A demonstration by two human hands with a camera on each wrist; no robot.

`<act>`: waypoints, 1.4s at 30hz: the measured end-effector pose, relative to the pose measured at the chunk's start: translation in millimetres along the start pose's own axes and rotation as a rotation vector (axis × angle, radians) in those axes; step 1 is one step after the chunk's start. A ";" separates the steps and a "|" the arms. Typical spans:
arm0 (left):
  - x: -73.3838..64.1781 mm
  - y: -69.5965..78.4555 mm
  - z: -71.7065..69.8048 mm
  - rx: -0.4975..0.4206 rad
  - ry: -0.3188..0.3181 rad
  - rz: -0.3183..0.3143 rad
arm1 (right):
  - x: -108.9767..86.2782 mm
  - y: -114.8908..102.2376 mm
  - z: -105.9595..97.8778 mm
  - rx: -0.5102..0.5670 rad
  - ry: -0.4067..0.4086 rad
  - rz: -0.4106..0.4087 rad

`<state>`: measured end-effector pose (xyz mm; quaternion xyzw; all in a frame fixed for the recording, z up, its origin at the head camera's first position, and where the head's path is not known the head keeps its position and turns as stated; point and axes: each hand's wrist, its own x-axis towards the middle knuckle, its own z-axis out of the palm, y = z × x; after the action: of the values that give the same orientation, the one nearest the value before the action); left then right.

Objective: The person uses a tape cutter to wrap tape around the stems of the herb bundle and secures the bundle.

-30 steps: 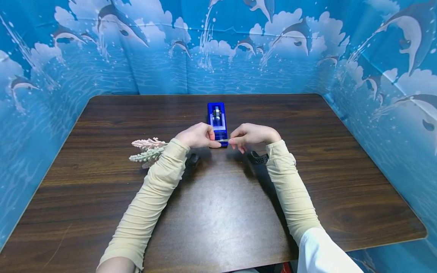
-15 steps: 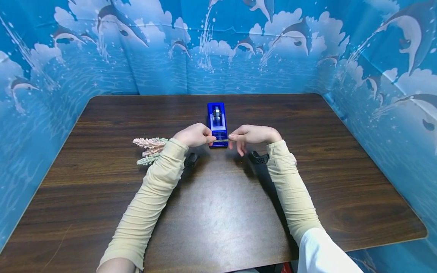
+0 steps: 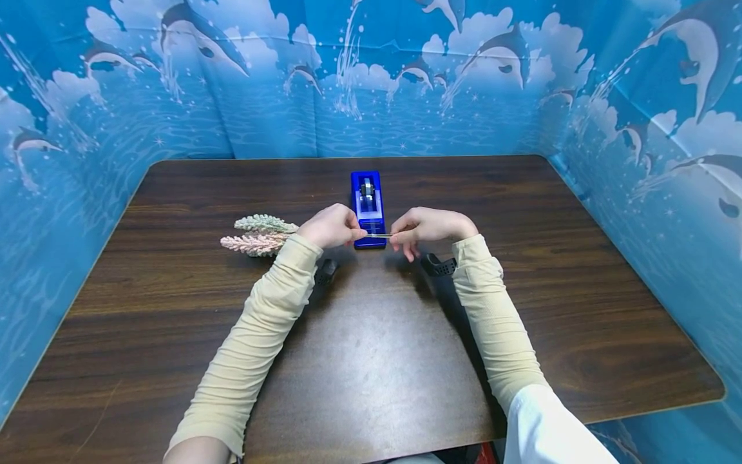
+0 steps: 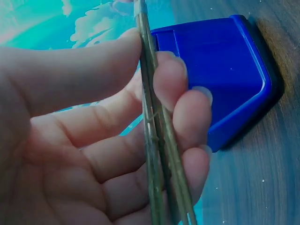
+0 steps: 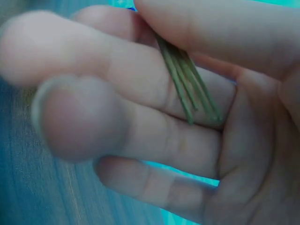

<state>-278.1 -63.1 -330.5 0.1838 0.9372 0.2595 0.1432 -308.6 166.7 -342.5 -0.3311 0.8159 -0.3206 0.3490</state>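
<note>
1. Stems (image 4: 157,140): thin green bundle, pinched by left hand (image 3: 333,225) thumb and fingers, far ends pinched by right hand (image 3: 429,225).
2. Span between hands, just in front of blue tape dispenser (image 3: 368,206).
3. Risk: bundle splaying or slipping if either pinch loosens.
4. Flower heads (image 3: 257,235) behind left hand; pink and pale green, probably artificial.

Thin green stems (image 3: 379,236), bundled, horizontal, pinched at both ends; fluffy pink and pale-green heads (image 3: 257,236) lying left on table.
</note>
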 end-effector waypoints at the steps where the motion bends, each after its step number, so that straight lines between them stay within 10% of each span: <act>1: -0.4 0.6 0.3 0.004 0.014 0.000 | 0.3 0.3 0.2 -0.001 0.004 -0.001; 17: 0.9 2.4 6.1 0.056 0.089 -0.010 | 1.1 1.5 -0.5 -0.047 0.093 0.006; 29: 1.1 -2.6 -0.7 -0.007 -0.036 0.014 | 2.3 2.1 -2.0 -0.068 0.133 -0.020; 42: 3.4 -5.6 0.8 -0.011 -0.018 0.004 | 3.3 3.8 -0.3 -0.037 0.144 -0.030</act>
<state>-282.3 -65.8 -334.8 0.1874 0.9340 0.2633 0.1522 -311.8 166.4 -346.4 -0.3257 0.8396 -0.3338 0.2785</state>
